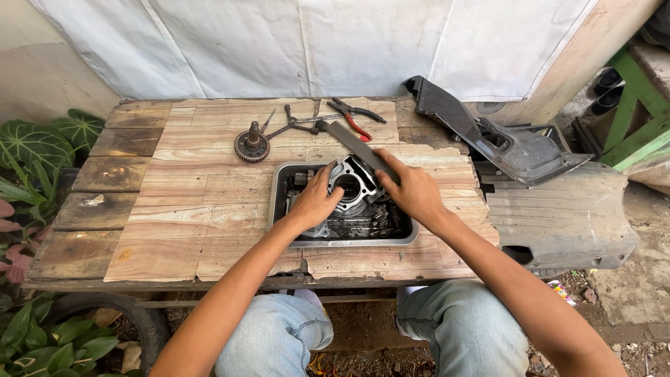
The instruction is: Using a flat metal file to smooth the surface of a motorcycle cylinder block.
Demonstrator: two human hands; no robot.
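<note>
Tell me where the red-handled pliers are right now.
In the head view, the red-handled pliers lie at the far edge of the wooden table, right of the toothed gear and beyond the metal tray.

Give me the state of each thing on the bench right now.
Engine cylinder: in the tray, bore facing up.
Metal tray: flat on the bench, holding oily parts.
Left hand: resting on the cylinder.
Right hand: gripping a flat file.
Flat file: tilted, laid across the cylinder.
Gear: standing on the bench.
Pliers: lying on the bench, untouched.
</note>
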